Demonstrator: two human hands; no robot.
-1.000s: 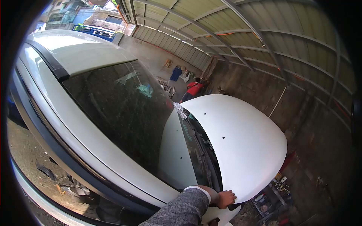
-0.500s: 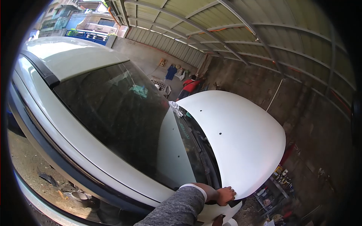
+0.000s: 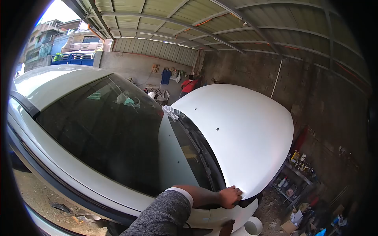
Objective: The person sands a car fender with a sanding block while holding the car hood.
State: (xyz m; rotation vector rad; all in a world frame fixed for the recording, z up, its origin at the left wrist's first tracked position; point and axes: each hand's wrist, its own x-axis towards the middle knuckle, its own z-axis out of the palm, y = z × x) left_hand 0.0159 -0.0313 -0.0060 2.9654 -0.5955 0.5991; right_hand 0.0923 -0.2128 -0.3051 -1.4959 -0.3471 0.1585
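My left hand [image 3: 230,196], at the end of a grey-sleeved arm, has its fingers curled over the near rear corner of a white car hood [image 3: 252,133]. Part of what looks like my right hand [image 3: 227,227] shows at the bottom, low by the fender [image 3: 236,215]; its fingers cannot be made out. A dark gap separates the hood's near edge from the fender. Two small dark holes mark the hood's surface. Crumpled whitish wrapping [image 3: 170,113] lies at the far base of the dark windshield [image 3: 106,133].
A white bucket-like container [image 3: 253,226] stands below the fender. To the right, a cluttered metal shelf [image 3: 293,179] holds bottles and cans, with boxes on the floor. A person in a red top [image 3: 189,85] is beyond the hood, near a patterned chair [image 3: 160,93].
My view has tilted and shifted, bringing more of the floor and shelf into sight. The left hand stays at the hood's corner, and the gap beside the fender shows more plainly.
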